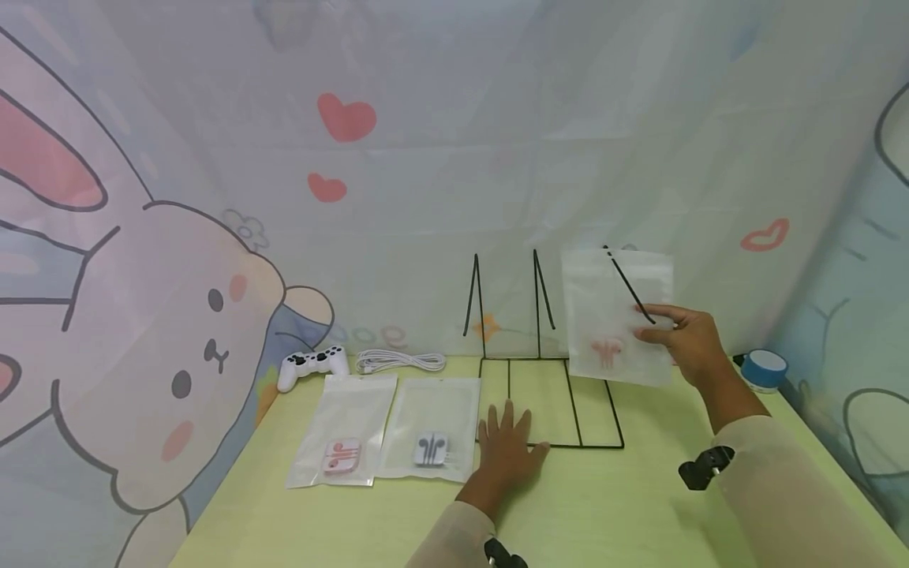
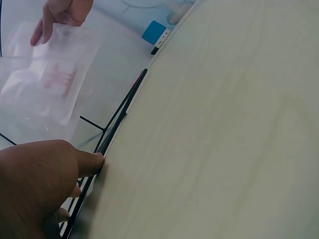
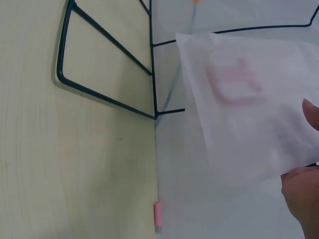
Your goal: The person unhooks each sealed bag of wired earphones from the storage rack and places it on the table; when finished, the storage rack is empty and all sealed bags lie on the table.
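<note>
A black wire display rack (image 1: 581, 410) stands on the table with upright hook arms. My left hand (image 1: 507, 450) rests on the left front of its base, fingers spread; in the left wrist view, fingertips touch the base's front bar. My right hand (image 1: 685, 343) pinches the right edge of a translucent white pouch (image 1: 589, 292) holding pink earphones (image 1: 607, 352). The rack's right hook arm (image 1: 628, 284) passes in front of this pouch, its upper end at the pouch's top. Whether the pouch hangs on it I cannot tell. In the right wrist view, thumb and fingers hold the pouch (image 3: 279, 134).
Left of the rack lie two pouches, one with a pink-cased earphone set (image 1: 342, 455), one with white-cased earphones (image 1: 431, 450). Behind them sit a white game controller (image 1: 312, 364) and a coiled white cable (image 1: 401, 361). A blue-topped roll (image 1: 764, 368) stands at the right edge.
</note>
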